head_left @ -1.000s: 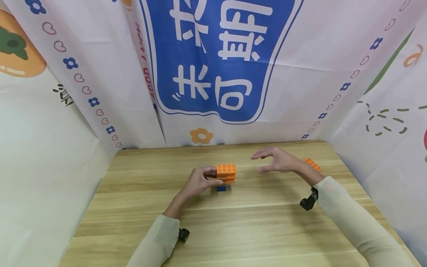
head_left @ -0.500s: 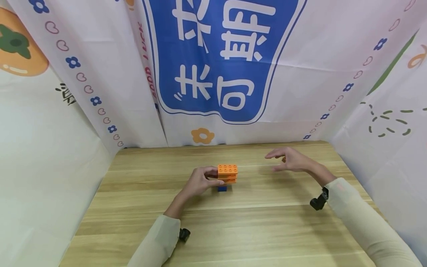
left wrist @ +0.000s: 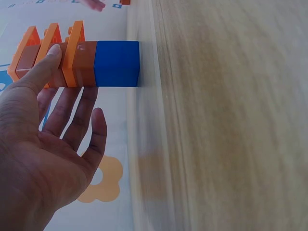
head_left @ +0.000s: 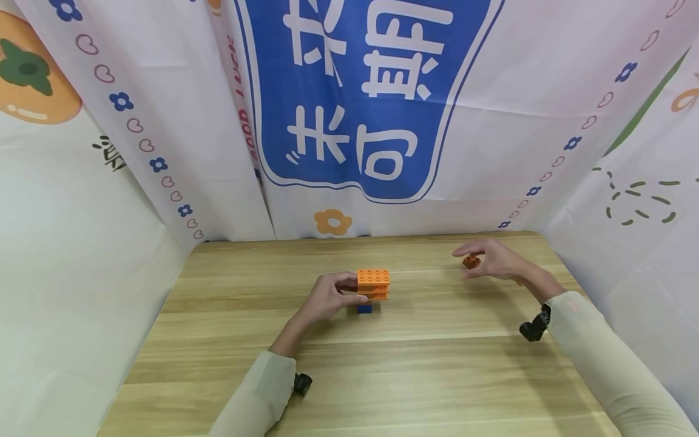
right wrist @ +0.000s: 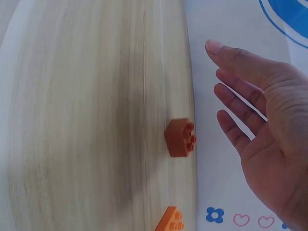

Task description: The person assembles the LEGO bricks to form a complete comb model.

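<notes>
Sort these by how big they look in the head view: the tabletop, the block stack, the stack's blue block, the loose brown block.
1. Tabletop
2. Block stack
Unsure: blue block and loose brown block look alike, both partly hidden.

Long, pale beige cloth sleeves (head_left: 617,358), wrinkly on the right one, each have a small, knobby black camera (head_left: 534,328) poking out near the end.

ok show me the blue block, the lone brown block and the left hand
blue block (left wrist: 117,63): left wrist view, middle of its flat side
lone brown block (right wrist: 178,138): right wrist view, on its side
left hand (left wrist: 50,147): left wrist view, on the palm
</notes>
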Motion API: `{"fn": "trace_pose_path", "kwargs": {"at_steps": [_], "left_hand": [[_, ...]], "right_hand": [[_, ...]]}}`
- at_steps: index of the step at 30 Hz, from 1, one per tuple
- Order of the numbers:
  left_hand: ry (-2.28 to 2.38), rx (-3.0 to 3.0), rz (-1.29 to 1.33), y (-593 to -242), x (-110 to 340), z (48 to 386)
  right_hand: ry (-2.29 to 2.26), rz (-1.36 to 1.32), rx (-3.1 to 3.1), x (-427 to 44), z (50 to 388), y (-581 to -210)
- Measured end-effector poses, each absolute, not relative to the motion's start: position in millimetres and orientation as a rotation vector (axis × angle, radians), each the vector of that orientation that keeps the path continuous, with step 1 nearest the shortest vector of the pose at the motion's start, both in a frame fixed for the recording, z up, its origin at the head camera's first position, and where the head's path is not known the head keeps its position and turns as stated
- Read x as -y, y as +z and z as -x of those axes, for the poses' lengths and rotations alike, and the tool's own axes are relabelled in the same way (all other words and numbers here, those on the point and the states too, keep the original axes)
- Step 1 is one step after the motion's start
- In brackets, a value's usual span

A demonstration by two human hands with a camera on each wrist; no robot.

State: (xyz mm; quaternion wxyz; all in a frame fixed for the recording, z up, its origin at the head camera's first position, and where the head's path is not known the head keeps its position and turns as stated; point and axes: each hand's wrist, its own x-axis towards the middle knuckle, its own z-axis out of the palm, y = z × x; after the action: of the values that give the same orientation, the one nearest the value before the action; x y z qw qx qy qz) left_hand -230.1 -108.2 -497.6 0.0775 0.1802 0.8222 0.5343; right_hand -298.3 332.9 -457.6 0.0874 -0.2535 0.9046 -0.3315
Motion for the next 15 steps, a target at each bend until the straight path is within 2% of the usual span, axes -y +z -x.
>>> {"fn": "trace_pose_path", "kwargs": {"at_steps": [4,15], "left_hand": [[1.606,-2.46,-0.554,-497.1,108.0,229.3],[1.621,-2.453,-0.561,-497.3,108.1,229.4]], "right_hand": [[-0.986,0.8,-2.706,-340.4,300.1,-461.8],[-0.982,0.722,-2.787,-355.5,306.6,-475.7]]}}
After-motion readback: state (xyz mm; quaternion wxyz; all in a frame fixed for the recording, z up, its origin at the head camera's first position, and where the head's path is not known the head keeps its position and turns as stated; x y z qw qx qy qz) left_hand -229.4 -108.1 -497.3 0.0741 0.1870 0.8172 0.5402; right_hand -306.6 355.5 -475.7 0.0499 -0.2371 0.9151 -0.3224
